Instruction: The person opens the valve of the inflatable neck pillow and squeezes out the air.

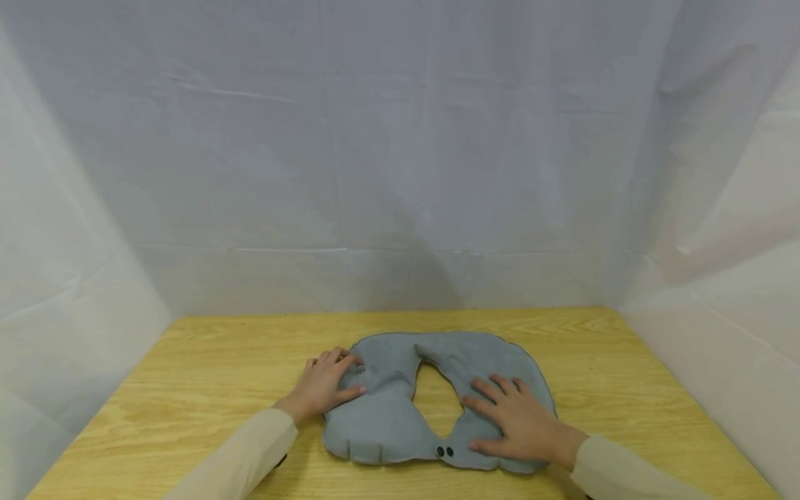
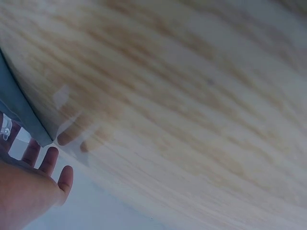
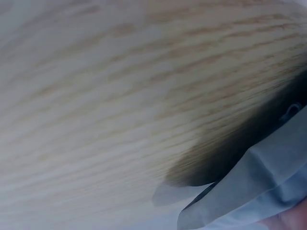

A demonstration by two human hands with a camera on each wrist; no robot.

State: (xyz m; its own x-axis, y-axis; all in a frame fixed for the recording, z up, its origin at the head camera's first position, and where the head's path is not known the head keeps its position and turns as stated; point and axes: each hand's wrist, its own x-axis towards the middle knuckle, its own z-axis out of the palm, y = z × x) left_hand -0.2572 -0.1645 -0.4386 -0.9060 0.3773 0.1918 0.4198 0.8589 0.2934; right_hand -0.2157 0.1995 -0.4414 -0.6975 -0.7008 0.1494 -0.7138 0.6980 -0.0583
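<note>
A grey inflatable neck pillow [image 1: 394, 417] lies puffed up on the wooden table, its two ends meeting at the near side by a pair of dark snap buttons [image 1: 444, 451]. My left hand [image 1: 321, 385] rests on the pillow's left edge, thumb and fingers apart on either side of a small clear valve [image 2: 5, 128]. In the left wrist view its fingers reach out loosely beside the grey cloth. With fingers spread, my right hand [image 1: 519, 423] lies flat on the pillow's right part. The right wrist view shows only a bit of that hand behind the raised pillow edge.
The yellowish wood-grain table [image 1: 212, 368] extends around the pillow on all sides. White sheeting [image 1: 375, 173] hangs behind the table and along its left and right sides.
</note>
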